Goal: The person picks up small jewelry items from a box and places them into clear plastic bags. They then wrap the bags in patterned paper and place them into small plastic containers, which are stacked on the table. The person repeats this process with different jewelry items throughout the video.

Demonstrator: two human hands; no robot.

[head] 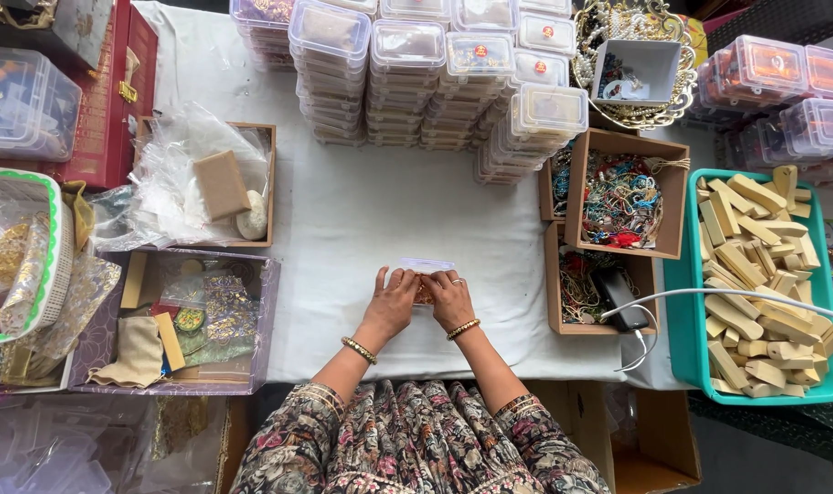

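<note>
My left hand (391, 300) and my right hand (449, 298) rest side by side on the white cloth (362, 210). Together they hold a small clear plastic pouch (426, 266) with something orange and gold inside it. The fingers of both hands cover most of the pouch, so only its top edge shows. Each wrist wears a beaded gold bangle.
Stacks of clear lidded boxes (416, 64) stand at the back. Brown boxes of tangled coloured jewellery (622, 197) sit to the right, beside a teal tray of small tan wooden blocks (759, 274). A plastic-filled box (206, 183) and a fabric-filled tray (183, 320) lie on the left.
</note>
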